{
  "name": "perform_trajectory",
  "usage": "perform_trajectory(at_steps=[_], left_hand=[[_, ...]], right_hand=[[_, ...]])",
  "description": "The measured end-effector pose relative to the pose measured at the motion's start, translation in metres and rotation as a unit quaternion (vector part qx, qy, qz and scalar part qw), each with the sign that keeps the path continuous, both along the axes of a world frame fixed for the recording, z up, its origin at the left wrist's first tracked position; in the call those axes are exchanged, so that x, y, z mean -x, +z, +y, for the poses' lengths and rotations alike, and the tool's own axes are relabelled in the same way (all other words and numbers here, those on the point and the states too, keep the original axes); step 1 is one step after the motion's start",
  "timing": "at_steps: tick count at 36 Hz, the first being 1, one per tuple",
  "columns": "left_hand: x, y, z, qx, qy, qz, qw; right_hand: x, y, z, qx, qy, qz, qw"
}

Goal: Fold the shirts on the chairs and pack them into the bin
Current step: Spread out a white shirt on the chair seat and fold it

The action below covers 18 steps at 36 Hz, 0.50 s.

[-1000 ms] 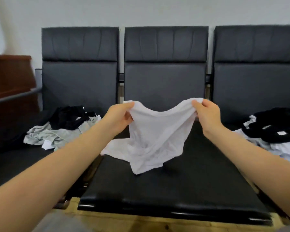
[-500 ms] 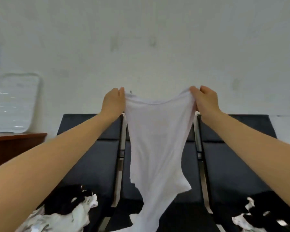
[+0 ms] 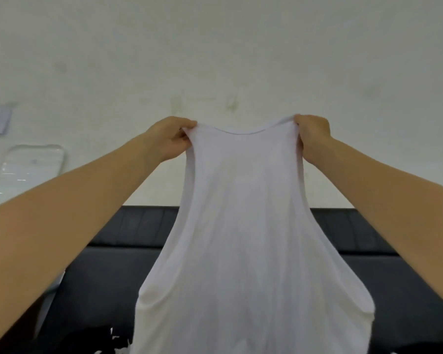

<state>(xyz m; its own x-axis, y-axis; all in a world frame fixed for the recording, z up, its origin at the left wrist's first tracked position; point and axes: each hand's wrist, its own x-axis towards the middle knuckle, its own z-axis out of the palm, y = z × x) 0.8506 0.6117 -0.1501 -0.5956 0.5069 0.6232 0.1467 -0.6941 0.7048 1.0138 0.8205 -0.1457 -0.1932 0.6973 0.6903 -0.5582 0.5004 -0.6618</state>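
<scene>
White sleeveless shirt (image 3: 248, 238) held up

It hung full length by its shoulder straps before the black chairs (image 3: 138, 238), smooth, armholes gaping.

Both hands, left hand (image 3: 173, 137) and right hand (image 3: 312, 136), have raised the white shirt (image 3: 248, 238) off the seat; it now hangs full-length.

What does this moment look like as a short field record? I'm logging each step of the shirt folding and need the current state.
held item: white sleeveless shirt, hanging full length
left hand: closed on the shirt's left shoulder strap
right hand: closed on the shirt's right shoulder strap
shirt state: unfolded, spread between both hands, raised in front of the wall
behind shirt: black chairs
lower left: part of a dark and white clothes pile
far left: clear bin, contents unclear
</scene>
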Motion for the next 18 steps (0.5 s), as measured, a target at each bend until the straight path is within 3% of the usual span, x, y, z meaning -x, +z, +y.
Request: perform_trajectory(at_steps=[2,5,10,12,15,18], left_hand=[[0.013,-0.017,0.009,0.051,0.086,0.057,0.993],[0.033,-0.047,0.025,0.134,0.219,0.142,0.956],[0.077,-0.113,0.068,0.214,0.298,0.151,0.918],[0.094,-0.146,0.088,0.251,0.295,0.124,0.913],[0.122,-0.216,0.12,0.344,0.265,0.031,0.9],[0.139,-0.284,0.14,0.388,0.196,-0.057,0.899]], right_hand=[[0.007,-0.012,0.014,0.02,-0.003,-0.019,1.0],[0.017,-0.04,0.033,0.046,-0.001,-0.058,0.997],[0.052,-0.111,0.081,0.073,-0.005,-0.158,0.985],[0.066,-0.147,0.097,0.071,-0.019,-0.229,0.971],[0.091,-0.219,0.124,0.088,-0.085,-0.375,0.919],[0.106,-0.289,0.146,0.167,-0.042,-0.427,0.888]])
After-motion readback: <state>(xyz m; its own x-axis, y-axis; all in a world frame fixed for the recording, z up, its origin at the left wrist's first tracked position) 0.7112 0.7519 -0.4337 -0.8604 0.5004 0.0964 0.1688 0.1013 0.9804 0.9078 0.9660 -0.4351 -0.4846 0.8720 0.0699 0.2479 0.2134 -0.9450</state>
